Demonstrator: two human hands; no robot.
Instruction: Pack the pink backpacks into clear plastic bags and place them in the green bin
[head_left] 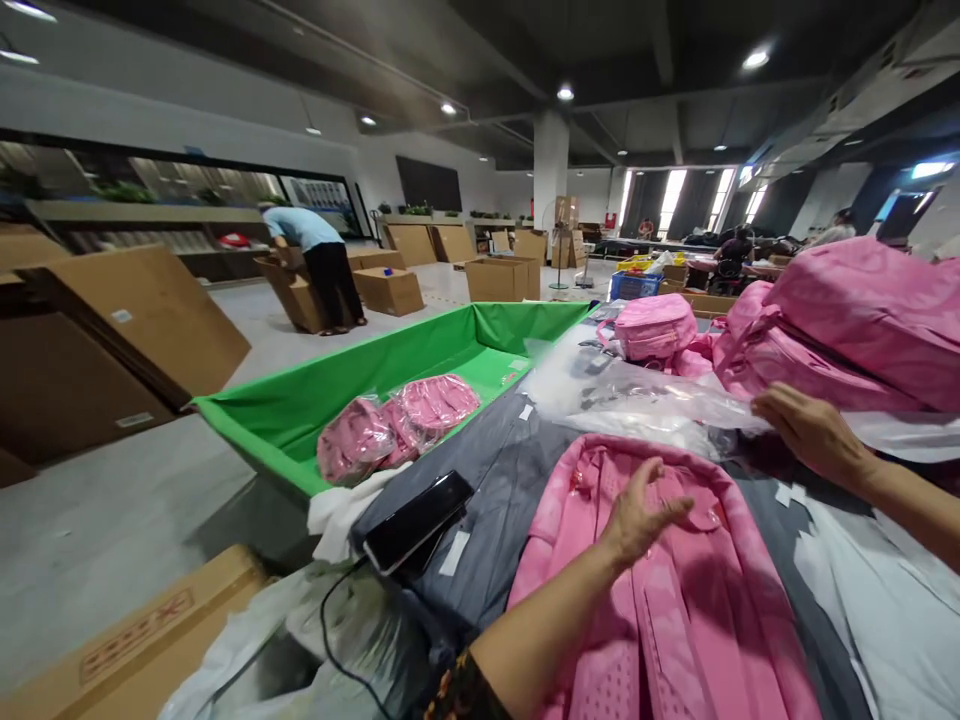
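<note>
A pink backpack (pixel 697 590) lies on the dark grey covered table in front of me, its shoulder straps facing up. My left hand (pixel 641 515) is over its upper part, thumb and fingers apart, holding nothing. To the right, the fingers of my right hand (pixel 810 430) are closed on the edge of a clear plastic bag (pixel 660 390). That bag stretches leftward across the table beyond the backpack's top. More pink backpacks (pixel 862 310) are heaped behind my right hand, and a small pink bag (pixel 656 328) sits at the left of the heap.
A green fabric bin (pixel 285 400) stands left of the table, with several plastic-wrapped pink bags (pixel 397 420) inside. A black phone-like device (pixel 416 520) with a cable lies at the table's left edge. Cardboard boxes (pixel 127 320) and a bending person (pixel 311 250) are farther left.
</note>
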